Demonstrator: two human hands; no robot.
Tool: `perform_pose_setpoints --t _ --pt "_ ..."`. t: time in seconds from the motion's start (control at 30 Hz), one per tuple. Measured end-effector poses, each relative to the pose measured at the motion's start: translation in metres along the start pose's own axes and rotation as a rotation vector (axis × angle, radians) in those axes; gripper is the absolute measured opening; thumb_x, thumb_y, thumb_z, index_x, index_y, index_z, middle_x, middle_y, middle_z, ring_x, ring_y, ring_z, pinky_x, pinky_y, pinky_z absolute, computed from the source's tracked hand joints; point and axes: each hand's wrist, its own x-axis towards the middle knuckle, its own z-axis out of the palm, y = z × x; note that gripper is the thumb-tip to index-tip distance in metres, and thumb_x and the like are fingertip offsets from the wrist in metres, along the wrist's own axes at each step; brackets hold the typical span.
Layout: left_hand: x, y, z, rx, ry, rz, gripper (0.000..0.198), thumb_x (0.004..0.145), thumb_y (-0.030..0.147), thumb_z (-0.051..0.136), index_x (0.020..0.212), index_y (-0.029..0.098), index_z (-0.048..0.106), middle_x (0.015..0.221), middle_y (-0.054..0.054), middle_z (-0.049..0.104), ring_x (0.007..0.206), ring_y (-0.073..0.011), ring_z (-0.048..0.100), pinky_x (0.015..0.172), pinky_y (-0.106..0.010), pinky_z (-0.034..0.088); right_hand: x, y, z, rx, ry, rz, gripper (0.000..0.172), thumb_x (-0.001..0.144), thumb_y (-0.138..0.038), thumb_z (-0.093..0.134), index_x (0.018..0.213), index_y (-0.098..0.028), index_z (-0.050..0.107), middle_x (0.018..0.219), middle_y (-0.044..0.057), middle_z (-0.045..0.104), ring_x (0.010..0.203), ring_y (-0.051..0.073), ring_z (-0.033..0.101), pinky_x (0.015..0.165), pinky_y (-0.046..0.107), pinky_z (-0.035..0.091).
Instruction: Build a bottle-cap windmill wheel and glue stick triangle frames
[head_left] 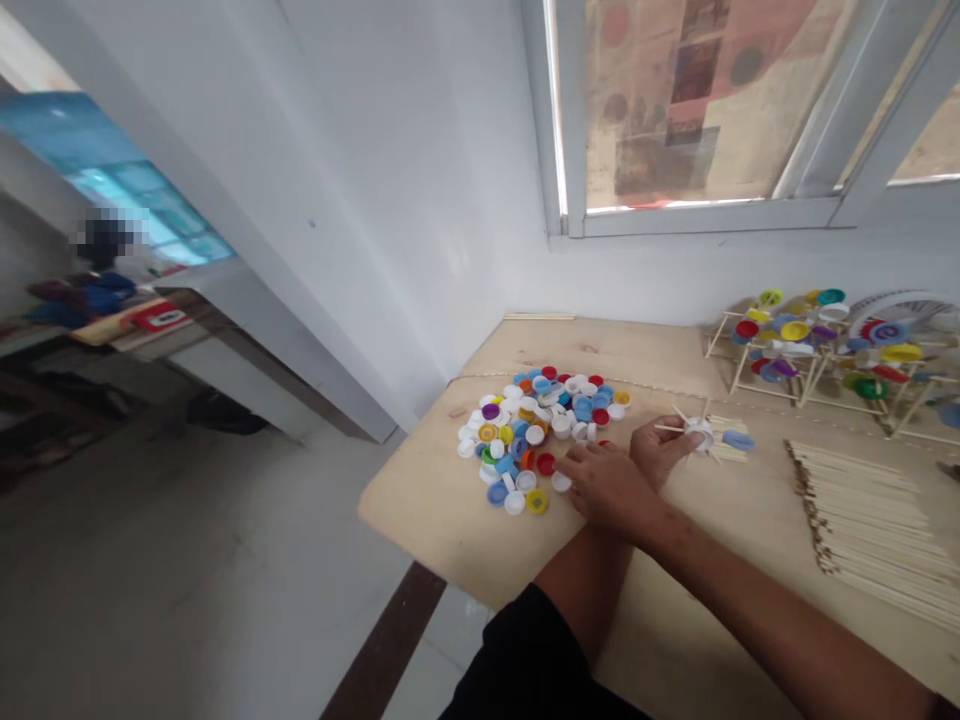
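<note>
My arms are crossed over a wooden table (450, 500). My left hand (661, 448) passes under the right forearm and grips a white bottle cap with thin sticks poking out of it (699, 430). A blue cap (739, 440) lies on a few sticks just right of it. My right hand (604, 485) reaches left with its fingers stretched out, their tips at the near edge of a pile of coloured bottle caps (536, 425), beside a white cap (560, 481) and a red cap (545, 463).
A long row of wooden sticks (870, 520) lies on the table at the right. Stick-and-cap structures (810, 345) stand at the back right under a window. The table's left edge drops to the floor. A person sits far off at the left.
</note>
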Motion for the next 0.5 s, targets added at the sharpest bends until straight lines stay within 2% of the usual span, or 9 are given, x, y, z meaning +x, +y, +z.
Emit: perform_pose_setpoints --t 0.1,0.2,0.5 --pt "0.001 0.0 -0.001 -0.014 -0.086 -0.009 0.033 0.049 0.036 0.082 0.071 0.016 0.068 0.065 0.0 0.066 0.061 -0.0125 0.056 0.064 -0.025 0.04 0.013 -0.006 0.007 -0.02 -0.015 -0.04 0.032 0.083 -0.015 0.046 0.111 -0.02 0.06 0.109 0.012 0.062 0.101 0.025 0.055 0.086 0.039 0.039" --pt "0.002 -0.002 0.0 -0.069 -0.14 -0.014 0.039 0.048 0.039 0.082 0.073 0.013 0.066 0.066 0.0 0.065 0.058 -0.0102 0.053 0.063 -0.024 0.038 0.022 -0.008 0.013 -0.04 -0.038 -0.032 0.03 0.086 -0.014 0.042 0.109 -0.018 0.061 0.107 0.014 0.062 0.1 0.027 0.055 0.084 0.041 0.04" --pt "0.003 -0.003 0.0 -0.058 -0.166 0.021 0.035 0.053 0.038 0.08 0.073 0.013 0.065 0.068 0.0 0.064 0.06 -0.0096 0.051 0.064 -0.023 0.037 0.027 -0.004 0.023 -0.046 -0.054 0.075 0.029 0.087 -0.009 0.037 0.102 -0.014 0.061 0.105 0.015 0.061 0.095 0.025 0.057 0.072 0.033 0.045"
